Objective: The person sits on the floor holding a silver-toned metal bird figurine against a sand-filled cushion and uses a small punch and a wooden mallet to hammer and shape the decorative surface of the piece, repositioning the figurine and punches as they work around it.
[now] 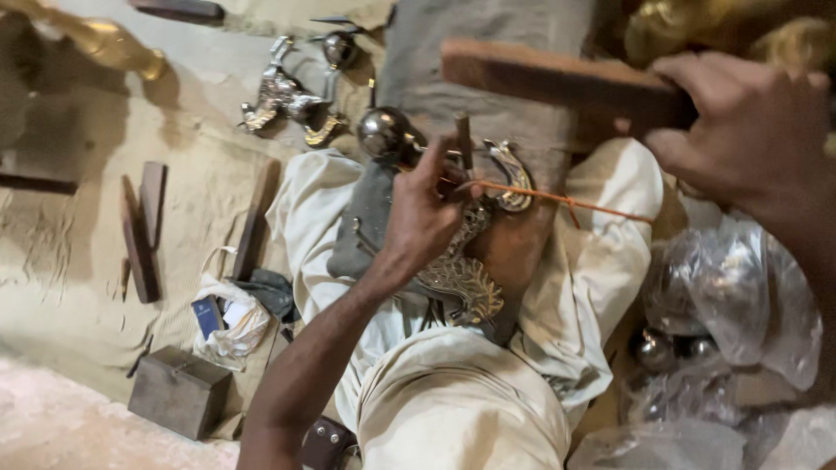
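My left hand (424,211) grips a small dark chisel (463,139), held upright against an ornate silver and brass metal figure (461,277) that rests on my lap and a stone block (488,52). An orange cord (566,201) runs across the figure toward the right. My right hand (749,130) holds a flat wooden mallet (557,81) raised above the chisel. A round metal ball (383,132) of the figure shows just left of the chisel. My legs are in cream cloth (453,400).
Several wooden sticks (144,231) lie on the sandy cloth at left. A small metal box (178,392) and a bag with a blue packet (222,322) sit at lower left. Other metal figures (292,96) lie beyond. Plastic-wrapped pieces (731,296) pile at right.
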A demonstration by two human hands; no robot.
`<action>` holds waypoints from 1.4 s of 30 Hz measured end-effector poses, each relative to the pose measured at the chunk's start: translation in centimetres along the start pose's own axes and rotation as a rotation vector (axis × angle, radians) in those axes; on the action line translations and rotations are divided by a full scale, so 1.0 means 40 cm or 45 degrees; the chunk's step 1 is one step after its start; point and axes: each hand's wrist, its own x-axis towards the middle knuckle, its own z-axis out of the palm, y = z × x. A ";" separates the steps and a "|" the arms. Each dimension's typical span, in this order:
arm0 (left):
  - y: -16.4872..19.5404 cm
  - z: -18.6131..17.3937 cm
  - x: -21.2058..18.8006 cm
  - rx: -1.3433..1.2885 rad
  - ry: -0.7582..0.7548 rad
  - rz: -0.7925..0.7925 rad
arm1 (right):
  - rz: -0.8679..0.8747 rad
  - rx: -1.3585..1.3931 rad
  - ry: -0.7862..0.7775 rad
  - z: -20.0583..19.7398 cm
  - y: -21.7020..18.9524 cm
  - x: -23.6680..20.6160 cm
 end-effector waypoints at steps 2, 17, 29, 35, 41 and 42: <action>0.005 0.004 0.007 0.056 -0.039 -0.058 | -0.001 0.073 0.007 0.026 0.023 0.003; 0.033 0.035 0.020 0.177 0.035 -0.083 | -0.213 0.154 -0.048 0.088 0.059 0.086; 0.032 0.028 0.024 0.192 -0.102 0.022 | -0.084 0.386 0.019 0.153 0.083 0.004; 0.028 0.007 0.056 0.173 -0.364 0.074 | 0.312 0.687 -0.045 0.232 0.097 -0.102; 0.023 -0.018 0.194 0.201 -1.002 0.318 | 0.507 0.918 0.013 0.305 0.062 -0.288; 0.026 -0.017 0.213 0.225 -1.114 0.357 | 0.544 0.786 0.006 0.314 0.049 -0.308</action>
